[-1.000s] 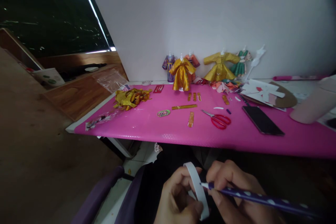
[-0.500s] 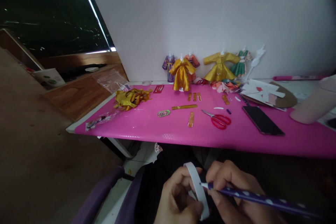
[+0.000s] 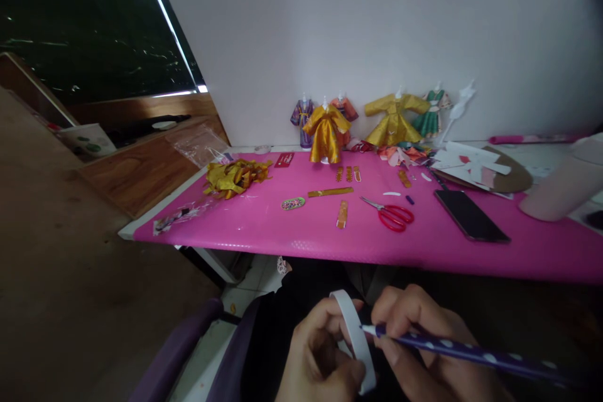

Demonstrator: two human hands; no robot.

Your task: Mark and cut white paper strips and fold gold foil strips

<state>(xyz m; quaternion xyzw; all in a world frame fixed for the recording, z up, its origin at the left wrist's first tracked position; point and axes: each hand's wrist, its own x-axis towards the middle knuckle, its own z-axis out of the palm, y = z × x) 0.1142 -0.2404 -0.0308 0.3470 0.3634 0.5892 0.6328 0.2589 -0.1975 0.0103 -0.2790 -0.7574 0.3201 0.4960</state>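
Low in the view, my left hand point(image 3: 313, 352) holds a curved white strip point(image 3: 354, 340), with the thumb at its lower end and fingers behind it. Whether the strip forms a full ring I cannot tell. My right hand point(image 3: 424, 342) grips a purple pen point(image 3: 452, 347) patterned with white drops, its fingers closed near the front. The white tip of the pen is at the strip's right edge, close to a small dark mark there. Both hands are above the lap, in front of the table. The pen's back end fades into shadow.
On the pink tabletop point(image 3: 264, 232) lie red-handled scissors point(image 3: 396, 217), a phone point(image 3: 471, 215), gold fabric scraps point(image 3: 235, 177) and small gold strips point(image 3: 342, 214). Miniature dresses on stands point(image 3: 325, 132) line the wall. A pale bottle point(image 3: 560, 188) stands at the right, a purple armrest point(image 3: 176, 348) at lower left.
The pen tip has shifted very slightly up and right along the strip. The left hand and the strip look nearly still.
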